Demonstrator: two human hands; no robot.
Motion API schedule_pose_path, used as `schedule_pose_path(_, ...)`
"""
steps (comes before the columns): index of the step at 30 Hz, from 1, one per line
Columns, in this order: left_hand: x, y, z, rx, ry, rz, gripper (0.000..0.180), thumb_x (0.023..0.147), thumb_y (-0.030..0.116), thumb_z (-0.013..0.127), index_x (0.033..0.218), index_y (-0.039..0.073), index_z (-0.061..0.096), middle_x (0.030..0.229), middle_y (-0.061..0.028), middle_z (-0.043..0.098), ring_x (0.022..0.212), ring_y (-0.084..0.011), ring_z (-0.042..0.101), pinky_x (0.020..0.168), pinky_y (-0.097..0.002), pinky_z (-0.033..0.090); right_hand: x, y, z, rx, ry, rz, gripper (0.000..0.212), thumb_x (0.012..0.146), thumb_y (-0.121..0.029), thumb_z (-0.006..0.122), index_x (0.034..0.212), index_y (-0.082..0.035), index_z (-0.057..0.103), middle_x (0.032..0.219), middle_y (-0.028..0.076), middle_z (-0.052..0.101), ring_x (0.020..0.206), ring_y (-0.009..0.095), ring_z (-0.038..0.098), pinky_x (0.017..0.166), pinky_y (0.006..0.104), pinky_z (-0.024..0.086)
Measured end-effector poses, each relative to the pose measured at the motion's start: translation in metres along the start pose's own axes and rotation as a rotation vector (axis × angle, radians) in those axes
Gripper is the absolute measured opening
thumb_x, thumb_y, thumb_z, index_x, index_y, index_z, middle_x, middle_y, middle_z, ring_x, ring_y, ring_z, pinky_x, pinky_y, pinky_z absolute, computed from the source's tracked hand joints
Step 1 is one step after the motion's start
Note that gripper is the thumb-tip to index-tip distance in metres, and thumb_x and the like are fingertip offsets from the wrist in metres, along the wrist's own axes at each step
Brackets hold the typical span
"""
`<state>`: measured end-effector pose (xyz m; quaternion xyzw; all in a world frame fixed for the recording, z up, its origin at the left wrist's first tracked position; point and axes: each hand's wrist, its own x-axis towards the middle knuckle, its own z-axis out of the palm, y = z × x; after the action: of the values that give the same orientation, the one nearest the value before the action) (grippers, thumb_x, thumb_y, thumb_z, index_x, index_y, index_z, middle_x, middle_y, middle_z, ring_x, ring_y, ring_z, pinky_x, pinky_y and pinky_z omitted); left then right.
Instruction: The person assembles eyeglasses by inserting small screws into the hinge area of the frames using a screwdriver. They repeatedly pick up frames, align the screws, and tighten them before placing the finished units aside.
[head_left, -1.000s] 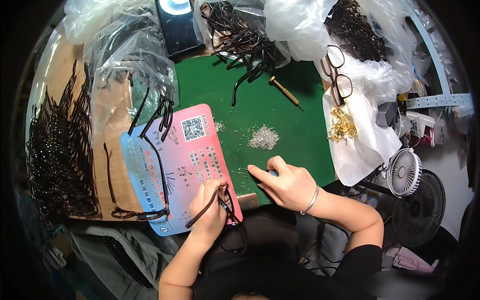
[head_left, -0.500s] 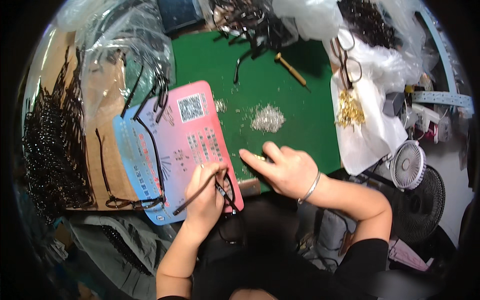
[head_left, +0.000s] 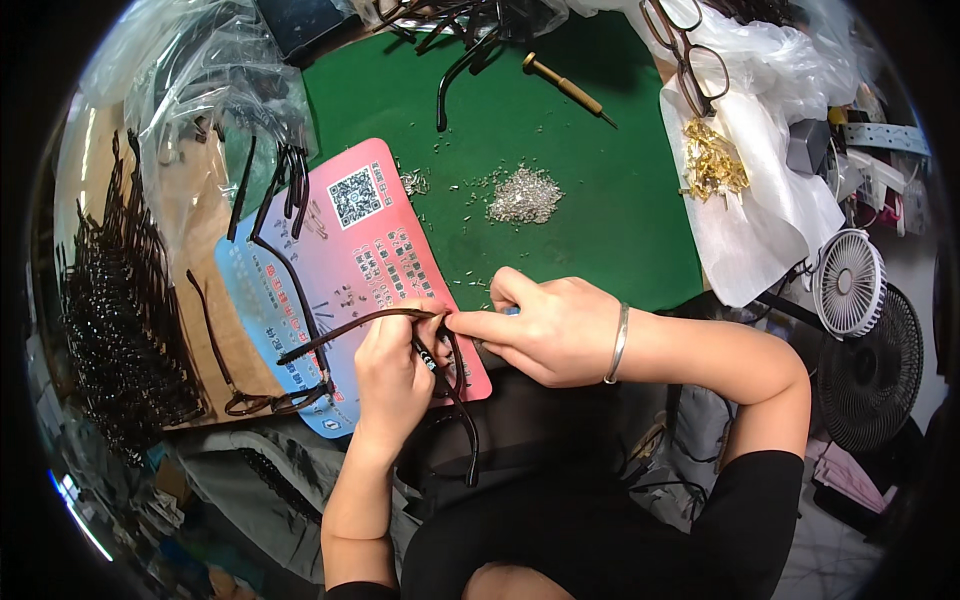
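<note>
My left hand (head_left: 390, 380) is closed round a dark eyeglass frame (head_left: 458, 385) at the near edge of the table, with one brown temple (head_left: 350, 328) sticking out to the left. The fingertips of my right hand (head_left: 555, 330) are pinched at the frame's hinge corner, touching my left fingers; whatever they hold is hidden. Beyond my hands, a heap of tiny silver screw-like parts (head_left: 525, 195) lies on the green mat (head_left: 610, 220). A pink-and-blue printed card (head_left: 400, 245) lies under my left hand.
On the card's left side are another eyeglass frame (head_left: 250, 402) and loose dark temples (head_left: 268, 195). A brass-handled screwdriver (head_left: 568, 88) lies at the far side. Gold-coloured small parts (head_left: 715, 160) and brown eyeglasses (head_left: 690, 65) rest on white wrapping at right, by a white fan (head_left: 850, 285).
My right hand has moved left from the mat to the frame's hinge. In my left hand the frame has turned, its brown temple now reaching further left. The whole view has shifted slightly.
</note>
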<state>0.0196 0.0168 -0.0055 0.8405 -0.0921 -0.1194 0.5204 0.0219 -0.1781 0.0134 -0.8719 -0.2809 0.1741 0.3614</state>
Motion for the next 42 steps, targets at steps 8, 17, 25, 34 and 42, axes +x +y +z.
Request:
schedule_pose_path(8,-0.002,-0.002,0.001,0.005,0.026,0.034,0.017,0.08,-0.013,0.051,0.092,-0.002,0.056,0.077,-0.0084,0.059,0.055,-0.0127,0.059,0.052,-0.0256,0.048,0.002,0.002,-0.003,0.006,-0.016,-0.019,0.033,0.08,-0.016,0.057,0.113,-0.014,0.053,0.083,0.015,0.048,0.051,0.029,0.056,0.047,0.037,0.05)
schedule_pose_path(17,-0.003,-0.009,0.002,0.005,0.037,0.149,0.032,0.074,-0.02,0.044,0.098,-0.002,0.056,0.07,-0.0026,0.053,0.056,-0.0089,0.055,0.054,-0.0222,0.049,0.013,0.009,-0.012,-0.286,-0.117,-0.156,0.037,0.08,-0.017,0.058,0.116,-0.01,0.052,0.08,0.01,0.047,0.049,0.023,0.055,0.042,0.0342,0.046)
schedule_pose_path(25,-0.003,-0.01,0.003,0.109,0.084,0.189,0.029,0.072,-0.018,0.045,0.094,-0.003,0.056,0.069,-0.0043,0.054,0.054,-0.0109,0.057,0.05,-0.0233,0.048,0.018,0.009,-0.013,-0.221,-0.138,-0.153,0.036,0.08,-0.019,0.059,0.113,-0.007,0.051,0.08,0.011,0.046,0.049,0.025,0.054,0.043,0.0358,0.047)
schedule_pose_path(34,-0.002,-0.012,0.006,0.04,0.138,0.12,0.012,0.082,-0.007,0.055,0.091,-0.002,0.058,0.07,-0.0071,0.057,0.052,-0.0112,0.058,0.049,-0.0241,0.046,0.023,0.011,-0.012,-0.107,-0.133,-0.156,0.027,0.076,-0.014,0.058,0.099,-0.005,0.047,0.082,0.016,0.046,0.05,0.032,0.055,0.046,0.04,0.048)
schedule_pose_path(42,-0.002,-0.006,-0.002,-0.025,0.181,0.118,0.034,0.07,-0.018,0.044,0.095,-0.001,0.059,0.07,-0.0091,0.056,0.058,-0.0161,0.057,0.056,-0.0266,0.049,-0.003,0.002,-0.021,-0.196,-0.01,-0.087,0.036,0.079,-0.019,0.061,0.11,-0.006,0.049,0.083,0.011,0.046,0.054,0.025,0.058,0.046,0.034,0.049)
